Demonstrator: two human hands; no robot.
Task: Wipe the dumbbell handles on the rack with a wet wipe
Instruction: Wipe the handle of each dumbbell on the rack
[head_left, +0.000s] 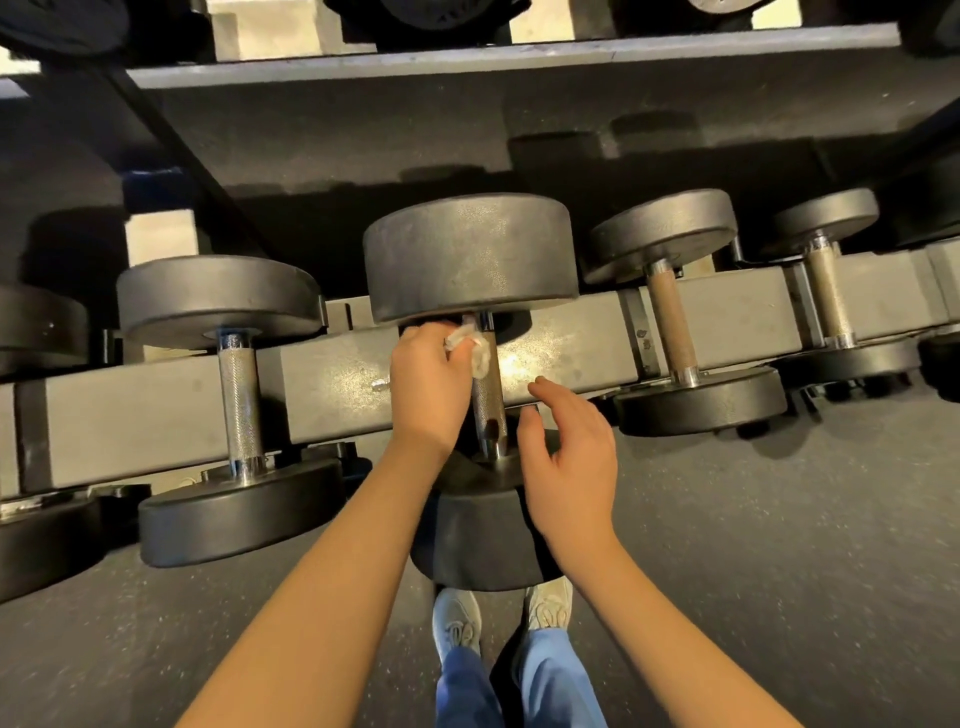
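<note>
A large black dumbbell (470, 257) lies across the grey rack rail (332, 379) in the middle of the view. Its knurled metal handle (488, 402) runs toward me. My left hand (428, 382) grips a crumpled white wet wipe (475, 347) and presses it against the far end of that handle, just under the far weight head. My right hand (569, 460) hovers just right of the handle's near end, fingers loosely spread and holding nothing. The near weight head is partly hidden behind both forearms.
Another dumbbell (236, 395) lies on the rail to the left, and two smaller ones (675, 317) (828, 296) to the right. An upper shelf (509, 52) holds more dark weights. Grey rubber floor and my two shoes (501, 616) are below.
</note>
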